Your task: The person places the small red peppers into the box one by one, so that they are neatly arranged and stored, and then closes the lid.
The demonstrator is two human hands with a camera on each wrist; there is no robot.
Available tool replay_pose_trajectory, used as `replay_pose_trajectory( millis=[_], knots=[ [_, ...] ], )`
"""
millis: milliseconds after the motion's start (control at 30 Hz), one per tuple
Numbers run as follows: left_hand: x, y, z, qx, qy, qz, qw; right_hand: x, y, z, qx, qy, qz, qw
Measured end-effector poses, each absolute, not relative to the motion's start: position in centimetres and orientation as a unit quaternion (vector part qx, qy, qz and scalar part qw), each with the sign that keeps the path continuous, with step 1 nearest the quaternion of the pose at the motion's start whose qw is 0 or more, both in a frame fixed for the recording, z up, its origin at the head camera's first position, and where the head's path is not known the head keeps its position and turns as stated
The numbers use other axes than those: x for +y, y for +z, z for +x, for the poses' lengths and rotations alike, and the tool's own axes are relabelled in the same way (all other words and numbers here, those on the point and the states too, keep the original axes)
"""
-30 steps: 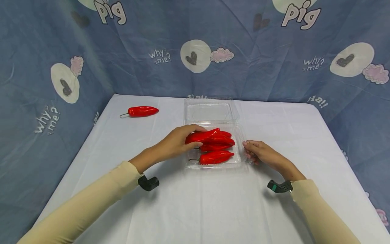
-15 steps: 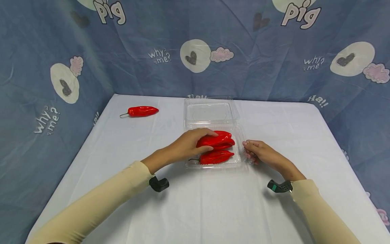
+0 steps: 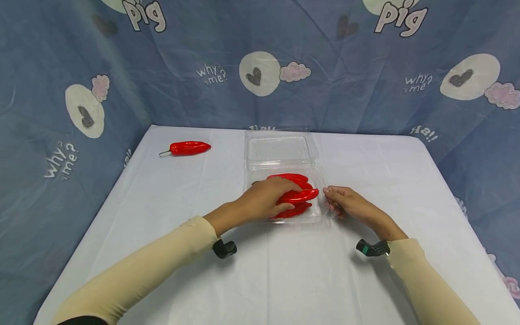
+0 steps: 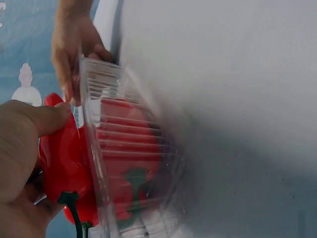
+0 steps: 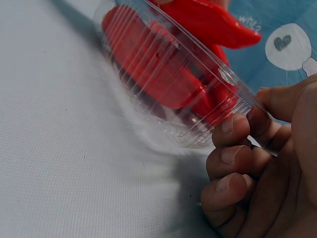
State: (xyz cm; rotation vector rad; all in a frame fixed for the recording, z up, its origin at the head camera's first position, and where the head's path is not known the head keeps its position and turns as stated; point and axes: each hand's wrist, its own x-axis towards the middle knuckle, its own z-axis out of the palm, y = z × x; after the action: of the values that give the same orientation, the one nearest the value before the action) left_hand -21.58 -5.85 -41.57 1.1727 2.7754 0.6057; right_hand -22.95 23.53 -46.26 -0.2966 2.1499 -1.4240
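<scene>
My left hand (image 3: 264, 196) grips a long red pepper (image 3: 304, 196) over the clear plastic clamshell box (image 3: 318, 174). The thumb presses on the pepper's near side in the left wrist view, where its green stem (image 4: 72, 206) points toward the camera. Several more red peppers (image 3: 290, 176) lie in the box, partly covered by the left hand. At the box's right edge, my right hand (image 3: 347, 205) pinches the rim between thumb and fingers. Through the ribbed wall (image 5: 148, 82) in the right wrist view, red peppers show inside; the held one stands above the rim.
The box's clear lid (image 3: 280, 149) lies folded back behind it, toward the blue patterned cloth backdrop (image 3: 183, 99). Another red pepper (image 3: 190, 148) lies at the back left of the white-covered table (image 3: 260, 280).
My left hand has carried the pepper rightward and slightly toward me, from the box's left part to over its front right. The right hand has stayed at the rim.
</scene>
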Motion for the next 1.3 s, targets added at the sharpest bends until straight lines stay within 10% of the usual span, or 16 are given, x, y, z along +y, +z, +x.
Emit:
replay_pose_trajectory(
  millis=[500, 1300],
  knots=[
    [-4.3, -42.4, -21.1, 0.891, 0.045, 0.447, -0.066, 23.7, -46.3, -22.9, 0.79, -0.538, -0.122, 0.267],
    [-7.7, -41.6, -21.9, 0.9, 0.206, 0.384, 0.01, 23.6, -46.4, -23.0, 0.789, -0.54, -0.12, 0.268]
  ],
)
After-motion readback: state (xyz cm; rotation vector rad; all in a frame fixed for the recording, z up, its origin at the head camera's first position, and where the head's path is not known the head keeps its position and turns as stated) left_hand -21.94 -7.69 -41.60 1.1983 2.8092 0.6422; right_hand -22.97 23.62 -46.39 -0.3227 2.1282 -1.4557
